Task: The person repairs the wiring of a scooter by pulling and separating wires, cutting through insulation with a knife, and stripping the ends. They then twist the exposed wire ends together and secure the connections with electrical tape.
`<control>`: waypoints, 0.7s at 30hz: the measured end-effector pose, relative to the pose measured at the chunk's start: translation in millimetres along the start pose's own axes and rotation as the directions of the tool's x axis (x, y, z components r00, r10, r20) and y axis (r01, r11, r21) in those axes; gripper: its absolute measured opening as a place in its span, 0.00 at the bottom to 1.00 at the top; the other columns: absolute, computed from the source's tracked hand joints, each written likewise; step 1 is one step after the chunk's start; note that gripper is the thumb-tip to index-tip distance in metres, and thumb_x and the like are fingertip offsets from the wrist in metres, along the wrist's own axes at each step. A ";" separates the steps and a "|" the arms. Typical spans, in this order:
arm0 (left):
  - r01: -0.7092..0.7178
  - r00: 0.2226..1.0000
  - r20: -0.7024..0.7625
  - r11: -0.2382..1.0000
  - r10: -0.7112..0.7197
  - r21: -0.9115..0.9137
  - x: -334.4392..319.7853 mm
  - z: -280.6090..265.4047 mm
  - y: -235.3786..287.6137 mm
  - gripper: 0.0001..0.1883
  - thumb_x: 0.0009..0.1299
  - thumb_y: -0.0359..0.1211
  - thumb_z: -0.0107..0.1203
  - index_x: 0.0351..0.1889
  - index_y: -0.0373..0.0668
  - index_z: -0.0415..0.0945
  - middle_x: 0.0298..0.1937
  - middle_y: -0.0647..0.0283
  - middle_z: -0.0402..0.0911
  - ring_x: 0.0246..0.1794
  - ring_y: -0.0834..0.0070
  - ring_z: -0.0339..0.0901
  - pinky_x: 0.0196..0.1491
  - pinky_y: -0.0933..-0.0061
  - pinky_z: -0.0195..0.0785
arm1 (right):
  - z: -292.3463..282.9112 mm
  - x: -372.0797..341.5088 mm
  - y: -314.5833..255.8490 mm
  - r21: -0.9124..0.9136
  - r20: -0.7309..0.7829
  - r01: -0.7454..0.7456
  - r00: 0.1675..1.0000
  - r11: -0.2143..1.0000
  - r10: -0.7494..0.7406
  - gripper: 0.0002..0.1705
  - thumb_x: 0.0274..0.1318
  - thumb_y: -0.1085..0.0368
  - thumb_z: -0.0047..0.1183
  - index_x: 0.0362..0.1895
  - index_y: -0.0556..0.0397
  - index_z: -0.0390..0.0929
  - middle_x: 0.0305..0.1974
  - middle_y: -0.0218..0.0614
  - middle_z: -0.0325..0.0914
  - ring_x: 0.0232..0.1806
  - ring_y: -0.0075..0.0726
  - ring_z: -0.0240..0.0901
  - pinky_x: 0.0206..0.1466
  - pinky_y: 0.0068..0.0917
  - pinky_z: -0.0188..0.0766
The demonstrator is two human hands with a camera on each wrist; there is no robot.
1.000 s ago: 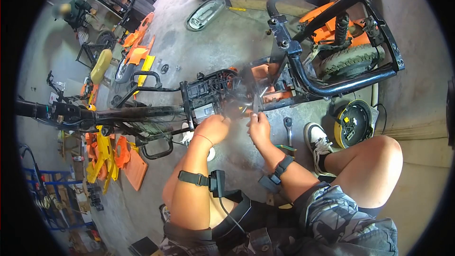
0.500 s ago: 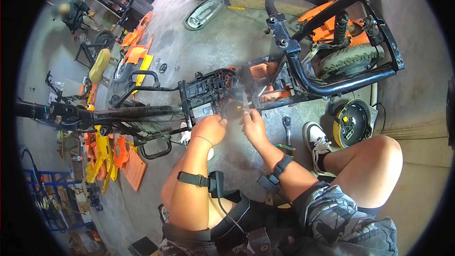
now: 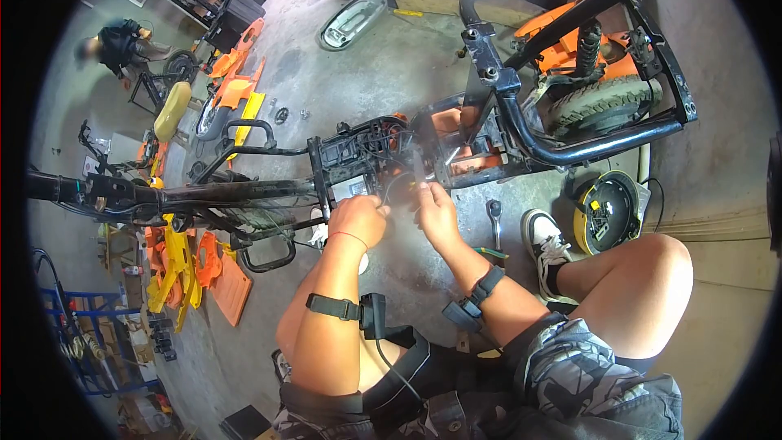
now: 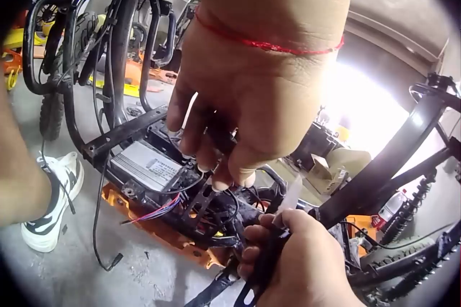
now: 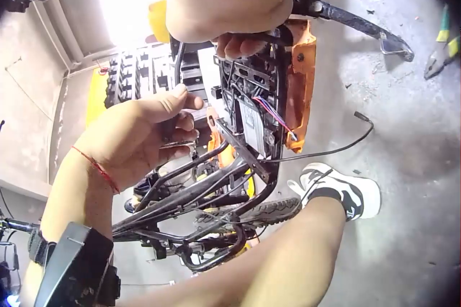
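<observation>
My right hand [image 3: 437, 216] grips a knife by its black handle [image 4: 268, 260], the pale blade [image 4: 292, 195] pointing up and away over the frame. Just left of it, my left hand [image 3: 358, 222] has its fingers curled and pinches a thin black cable [image 4: 193, 190]; the palm hides part of it. Both hands are above the middle of a black scooter frame [image 3: 269, 191]. There, a silver label-bearing box [image 4: 148, 166] sits beside a bundle of coloured wires [image 4: 158, 210] and an orange panel [image 4: 162, 229].
A ratchet wrench [image 3: 494, 220] and green-handled pliers [image 5: 441, 51] lie on the floor near my shoe [image 3: 547, 246]. A yellow-rimmed bowl [image 3: 609, 216] holds small parts. Orange and yellow panels [image 3: 175, 265] lie to the left. Another person [image 3: 120, 45] bends over a wheel at far left.
My right hand with the knife has shifted left, closer to my left hand, and the blade has drawn away from the frame's right section. The far person has leaned forward.
</observation>
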State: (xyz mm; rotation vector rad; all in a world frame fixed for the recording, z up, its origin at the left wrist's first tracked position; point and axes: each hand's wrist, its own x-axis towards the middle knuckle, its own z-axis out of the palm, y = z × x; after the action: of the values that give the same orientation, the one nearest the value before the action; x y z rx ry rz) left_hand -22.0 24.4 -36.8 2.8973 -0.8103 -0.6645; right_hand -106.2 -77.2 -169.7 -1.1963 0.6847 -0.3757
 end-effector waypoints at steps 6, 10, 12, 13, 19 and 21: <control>0.067 0.990 0.124 0.998 -0.069 0.020 -1.4 -12.1 9.8 0.16 0.72 0.43 0.53 0.48 0.46 0.84 0.48 0.48 0.84 0.53 0.49 0.79 0.57 0.55 0.70 | 0.7 -0.8 -10.7 0.009 -0.005 -0.043 0.999 0.999 0.043 0.19 0.75 0.52 0.41 0.41 0.54 0.75 0.25 0.33 0.76 0.17 0.23 0.68 0.19 0.24 0.65; 0.067 0.991 0.113 0.998 -0.066 0.000 -1.7 -10.9 8.9 0.15 0.72 0.43 0.54 0.47 0.46 0.84 0.48 0.48 0.84 0.53 0.49 0.79 0.56 0.55 0.70 | 1.8 -3.1 -17.0 0.024 0.003 -0.063 0.998 0.998 0.063 0.19 0.75 0.53 0.41 0.42 0.54 0.75 0.25 0.33 0.76 0.18 0.23 0.69 0.19 0.24 0.65; 0.069 0.992 0.110 0.998 -0.069 0.004 -1.7 -10.8 9.4 0.15 0.72 0.43 0.54 0.47 0.46 0.84 0.48 0.48 0.84 0.53 0.49 0.79 0.56 0.55 0.70 | 2.0 -4.0 -19.8 0.030 0.007 -0.077 0.997 0.997 0.077 0.19 0.75 0.53 0.40 0.42 0.55 0.75 0.25 0.34 0.76 0.18 0.24 0.69 0.19 0.24 0.66; 0.071 0.992 0.106 0.997 -0.072 0.007 -1.7 -10.8 9.7 0.15 0.71 0.43 0.54 0.47 0.46 0.84 0.48 0.48 0.84 0.53 0.49 0.79 0.57 0.55 0.70 | 2.5 -4.2 -20.9 0.031 0.007 -0.077 0.997 0.997 0.077 0.19 0.75 0.53 0.40 0.42 0.55 0.75 0.25 0.34 0.76 0.18 0.24 0.69 0.19 0.24 0.66; 0.054 0.992 0.112 0.999 -0.054 0.003 -3.5 -12.9 12.3 0.16 0.71 0.42 0.53 0.47 0.44 0.84 0.49 0.48 0.83 0.53 0.50 0.79 0.57 0.56 0.70 | 6.9 -4.0 -27.1 0.065 0.007 -0.097 0.995 0.993 0.097 0.19 0.75 0.56 0.38 0.38 0.58 0.71 0.23 0.38 0.78 0.15 0.30 0.73 0.19 0.30 0.70; 0.047 0.993 0.111 0.999 -0.046 -0.005 -4.7 -13.0 13.5 0.16 0.71 0.42 0.53 0.47 0.44 0.84 0.49 0.48 0.83 0.53 0.50 0.79 0.57 0.55 0.70 | 8.4 -6.0 -32.6 0.132 0.036 -0.146 0.989 0.980 0.143 0.19 0.75 0.57 0.38 0.36 0.60 0.72 0.23 0.40 0.80 0.15 0.32 0.75 0.20 0.31 0.71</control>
State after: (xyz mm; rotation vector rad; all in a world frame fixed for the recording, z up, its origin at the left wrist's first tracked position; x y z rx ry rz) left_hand -26.7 14.4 -21.0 2.9029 -0.7515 -0.8371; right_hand -102.4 -78.6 -135.8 -1.0158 0.7077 -0.2790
